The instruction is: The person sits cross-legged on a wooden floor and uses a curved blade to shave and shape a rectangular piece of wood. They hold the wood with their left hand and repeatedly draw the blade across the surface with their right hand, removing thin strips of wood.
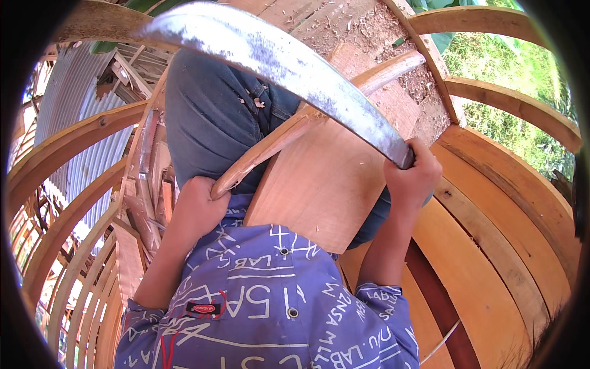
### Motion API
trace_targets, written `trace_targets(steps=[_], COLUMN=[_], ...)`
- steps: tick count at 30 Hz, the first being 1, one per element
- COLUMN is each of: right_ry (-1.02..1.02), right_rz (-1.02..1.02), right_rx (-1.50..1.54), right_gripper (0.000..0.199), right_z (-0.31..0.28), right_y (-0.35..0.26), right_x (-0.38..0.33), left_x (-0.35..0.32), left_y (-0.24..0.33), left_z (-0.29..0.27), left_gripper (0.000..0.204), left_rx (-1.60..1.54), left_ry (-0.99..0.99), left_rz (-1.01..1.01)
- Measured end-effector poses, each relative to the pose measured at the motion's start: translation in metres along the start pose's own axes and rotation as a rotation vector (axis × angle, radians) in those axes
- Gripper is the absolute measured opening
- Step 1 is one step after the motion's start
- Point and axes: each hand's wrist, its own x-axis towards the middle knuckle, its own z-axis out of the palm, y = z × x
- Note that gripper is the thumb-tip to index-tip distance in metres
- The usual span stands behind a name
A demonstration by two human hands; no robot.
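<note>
Wooden hull ribs [74,138] curve around us as our right hand [413,175] clenches a long steel blade [295,64] raised overhead; our left hand [195,206] grips a curved stick [289,129] across a plank [326,178] on our lap.

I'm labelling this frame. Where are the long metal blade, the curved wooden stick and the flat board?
long metal blade [289,61], head view, mid-blade.
curved wooden stick [279,138], head view, mid-length.
flat board [319,190], head view, bare face.
</note>
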Motion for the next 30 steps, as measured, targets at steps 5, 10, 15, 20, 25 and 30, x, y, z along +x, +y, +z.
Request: trace_targets(steps=[5,10,15,20,25,30], right_ry=[0.083,0.069,0.053,0.002,-0.010,-0.012], right_rz=[0.209,0.402,0.273,0.184,0.362,0.480], right_rx=[-0.194,-0.144,-0.162,-0.111,-0.062,0.175], right_gripper=[0.016,0.017,0.014,0.020,0.023,0.019], right_z=[-0.008,-0.003,0.009,0.016,0.014,0.000], right_y=[0.062,0.083,0.085,0.075,0.079,0.077], right_x=[0.029,0.024,-0.005,0.001,0.013,0.029], left_x=[0.002,0.000,-0.002,-0.001,0.002,-0.001], left_y=[0.001,-0.005,-0.001,0.008,-0.003,0.004], left_z=[0.001,0.006,0.003,0.000,0.005,0.005], left_gripper=[0.026,0.025,0.023,0.021,0.021,0.022], left_rx=[0.008,0.016,0.000,0.044,0.050,0.028], left_ry=[0.014,0.051,0.023,0.013,0.019,0.016], left_rz=[0.033,0.029,0.002,0.005,0.004,0.002])
